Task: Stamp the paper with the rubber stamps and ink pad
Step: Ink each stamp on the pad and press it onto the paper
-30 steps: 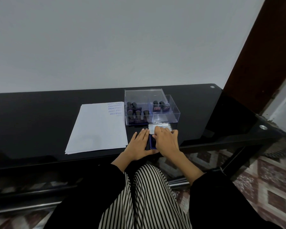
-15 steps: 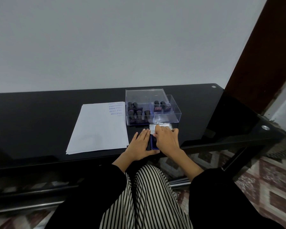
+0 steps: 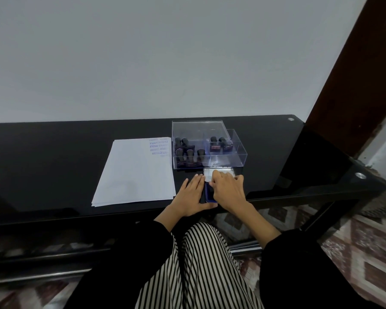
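A blue ink pad (image 3: 209,193) lies near the table's front edge, its silver lid (image 3: 220,171) swung open toward the back. My left hand (image 3: 191,196) lies flat against the pad's left side, thumb along its front edge. My right hand (image 3: 228,190) covers most of the pad, fingertips on the lid's near edge. A stack of white paper (image 3: 135,175) lies to the left, with blue stamp marks (image 3: 159,146) in its far right corner. Several dark rubber stamps (image 3: 188,153) stand in a clear plastic box (image 3: 240,160) behind the pad.
The clear box's lid (image 3: 196,128) lies under or behind the box. The black glass table (image 3: 54,166) has a front edge right at my wrists. My striped trousers (image 3: 198,264) and a patterned floor (image 3: 366,253) are below.
Both hands stay on the ink pad in nearly the same pose. Only the view has shifted slightly.
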